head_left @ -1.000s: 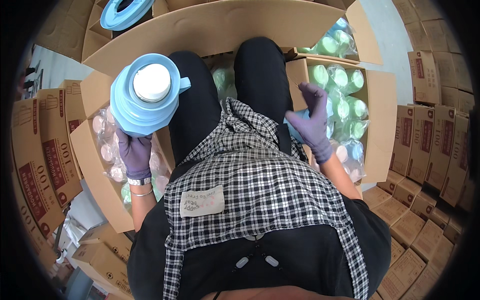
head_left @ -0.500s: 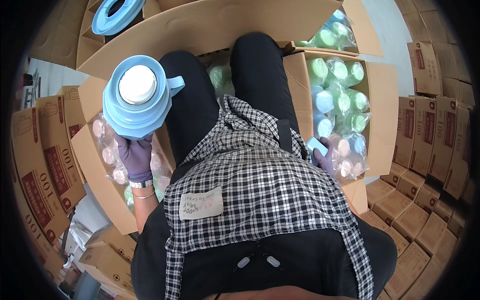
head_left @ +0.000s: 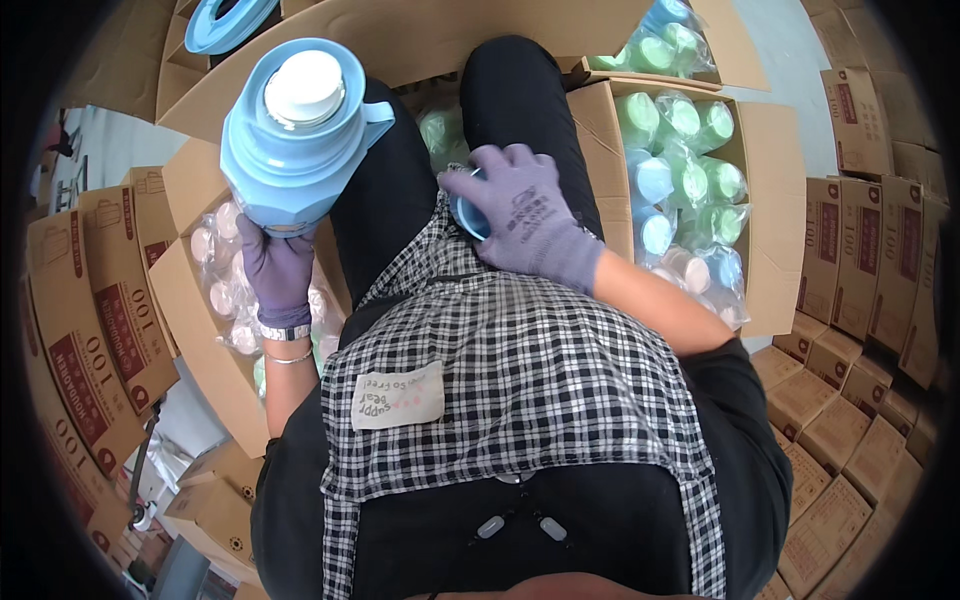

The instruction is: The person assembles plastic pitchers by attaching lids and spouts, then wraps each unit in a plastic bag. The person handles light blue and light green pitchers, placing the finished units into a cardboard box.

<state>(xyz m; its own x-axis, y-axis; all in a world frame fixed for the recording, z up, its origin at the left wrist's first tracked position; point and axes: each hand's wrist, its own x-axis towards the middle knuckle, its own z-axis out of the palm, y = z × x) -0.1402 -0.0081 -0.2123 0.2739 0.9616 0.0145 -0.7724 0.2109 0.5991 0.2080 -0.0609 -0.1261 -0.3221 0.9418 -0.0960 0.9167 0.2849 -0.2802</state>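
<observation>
My left hand (head_left: 277, 262), in a purple glove, is closed under the base of a light blue vacuum flask (head_left: 290, 165). The flask stands upright with a side handle and a white stopper (head_left: 306, 88) in its mouth. Over my lap, my right hand (head_left: 525, 215), gloved alike, is wrapped from above round a light blue cup-shaped lid (head_left: 466, 214). Most of that lid is hidden by the palm and fingers. The two hands are apart, with the lid to the right of the flask and nearer my body.
An open carton (head_left: 770, 220) on the right holds bagged green, blue and pink lids (head_left: 685, 180). Another carton (head_left: 190, 290) on the left holds pink ones. A blue ring-shaped part (head_left: 225, 25) lies in the far-left box. Stacked cartons (head_left: 850, 260) line both sides.
My right hand has come from the right carton's near edge to over my lap, bringing the blue lid. The left hand has carried the flask slightly farther out and to the right.
</observation>
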